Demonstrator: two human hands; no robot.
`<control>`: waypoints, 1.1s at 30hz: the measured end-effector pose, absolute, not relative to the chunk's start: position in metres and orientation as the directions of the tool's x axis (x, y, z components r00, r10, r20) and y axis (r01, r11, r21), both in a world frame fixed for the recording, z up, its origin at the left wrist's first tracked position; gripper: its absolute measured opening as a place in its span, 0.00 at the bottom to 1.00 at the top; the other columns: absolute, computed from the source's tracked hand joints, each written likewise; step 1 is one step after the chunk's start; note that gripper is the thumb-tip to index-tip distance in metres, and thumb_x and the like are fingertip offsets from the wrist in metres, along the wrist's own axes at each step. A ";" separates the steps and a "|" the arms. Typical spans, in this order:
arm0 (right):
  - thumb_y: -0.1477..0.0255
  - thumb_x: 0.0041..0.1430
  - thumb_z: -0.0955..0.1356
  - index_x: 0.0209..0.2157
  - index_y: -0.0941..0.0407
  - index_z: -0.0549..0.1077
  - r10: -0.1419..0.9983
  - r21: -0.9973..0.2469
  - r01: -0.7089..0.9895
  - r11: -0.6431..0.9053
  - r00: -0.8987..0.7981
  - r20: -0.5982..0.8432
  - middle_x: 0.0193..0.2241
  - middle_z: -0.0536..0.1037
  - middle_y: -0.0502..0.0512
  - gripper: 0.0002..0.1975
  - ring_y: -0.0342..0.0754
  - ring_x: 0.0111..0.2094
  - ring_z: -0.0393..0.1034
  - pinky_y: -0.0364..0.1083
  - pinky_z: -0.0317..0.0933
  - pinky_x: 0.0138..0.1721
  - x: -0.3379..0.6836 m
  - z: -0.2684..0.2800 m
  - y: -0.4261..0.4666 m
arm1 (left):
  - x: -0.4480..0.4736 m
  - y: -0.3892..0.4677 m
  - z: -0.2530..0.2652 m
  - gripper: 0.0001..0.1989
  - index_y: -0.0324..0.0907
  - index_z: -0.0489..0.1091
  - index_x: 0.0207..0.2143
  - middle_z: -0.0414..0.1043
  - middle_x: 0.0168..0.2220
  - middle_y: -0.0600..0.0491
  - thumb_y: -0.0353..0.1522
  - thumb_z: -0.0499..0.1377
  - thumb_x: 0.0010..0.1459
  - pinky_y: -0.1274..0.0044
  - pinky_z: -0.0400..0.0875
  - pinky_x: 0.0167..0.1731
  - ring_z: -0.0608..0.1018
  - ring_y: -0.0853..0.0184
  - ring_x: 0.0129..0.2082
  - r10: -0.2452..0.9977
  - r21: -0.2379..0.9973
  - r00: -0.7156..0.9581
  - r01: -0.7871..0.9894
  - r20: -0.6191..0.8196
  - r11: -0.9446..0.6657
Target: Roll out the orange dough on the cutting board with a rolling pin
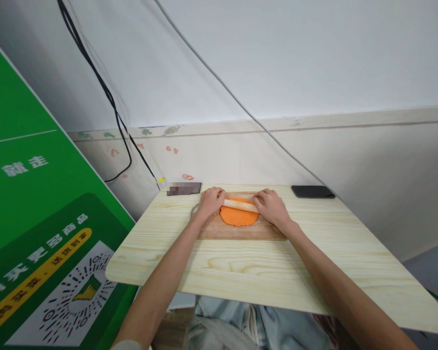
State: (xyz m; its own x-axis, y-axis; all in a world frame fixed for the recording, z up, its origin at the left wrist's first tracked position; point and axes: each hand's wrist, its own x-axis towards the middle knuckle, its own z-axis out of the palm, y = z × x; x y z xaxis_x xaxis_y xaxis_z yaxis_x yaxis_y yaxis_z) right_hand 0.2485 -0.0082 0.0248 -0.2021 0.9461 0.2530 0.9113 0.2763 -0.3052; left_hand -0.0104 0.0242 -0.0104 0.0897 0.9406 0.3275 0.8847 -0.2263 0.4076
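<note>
A pale wooden rolling pin (240,205) lies crosswise on a flat, rounded sheet of orange dough (239,218). My left hand (212,199) is closed around the pin's left end, and its right end is in the grip of my right hand (270,204). Both ends of the pin are hidden under my fingers. Beneath the dough is a brown wooden cutting board (241,234), with dough showing on the near side of the pin and a thin strip beyond it.
The board rests on a light wood-grain table (237,272) against a white wall. A black phone (313,191) lies at the back right, a dark flat device (184,188) at the back left. A grey cable (219,78) runs down the wall; a green printed panel (51,204) stands left.
</note>
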 end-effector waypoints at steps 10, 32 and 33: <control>0.69 0.76 0.64 0.50 0.56 0.84 0.947 -0.294 0.916 0.272 -0.201 0.252 0.54 0.83 0.63 0.17 0.59 0.57 0.73 0.51 0.65 0.54 0.249 0.026 -0.008 | -0.011 0.026 -0.014 0.16 0.45 0.84 0.45 0.86 0.49 0.47 0.33 0.55 0.73 0.72 0.71 0.55 0.83 0.60 0.51 0.935 0.410 0.096 0.880 0.342 -0.241; 0.68 0.77 0.62 0.49 0.56 0.84 0.936 -0.290 0.907 0.303 -0.227 0.270 0.53 0.82 0.65 0.18 0.59 0.56 0.72 0.52 0.65 0.56 0.250 0.023 -0.007 | -0.010 0.022 -0.008 0.17 0.45 0.84 0.46 0.86 0.50 0.47 0.34 0.53 0.74 0.71 0.71 0.56 0.82 0.60 0.52 0.945 0.400 0.091 0.890 0.315 -0.219; 0.68 0.77 0.62 0.50 0.56 0.84 0.939 -0.287 0.911 0.297 -0.224 0.262 0.54 0.82 0.65 0.18 0.60 0.57 0.72 0.52 0.66 0.56 0.249 0.023 -0.008 | -0.010 0.023 -0.008 0.17 0.45 0.84 0.46 0.86 0.51 0.47 0.34 0.53 0.74 0.71 0.71 0.57 0.82 0.60 0.52 0.943 0.400 0.088 0.890 0.320 -0.219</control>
State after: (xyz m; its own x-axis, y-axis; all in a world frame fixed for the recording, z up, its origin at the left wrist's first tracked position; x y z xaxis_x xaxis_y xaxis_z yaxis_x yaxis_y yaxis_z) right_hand 0.2493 -0.0081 0.0230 -0.2236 0.9388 0.2620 0.9107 0.2970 -0.2870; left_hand -0.0097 0.0227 -0.0084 0.0883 0.9434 0.3196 0.8898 -0.2189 0.4004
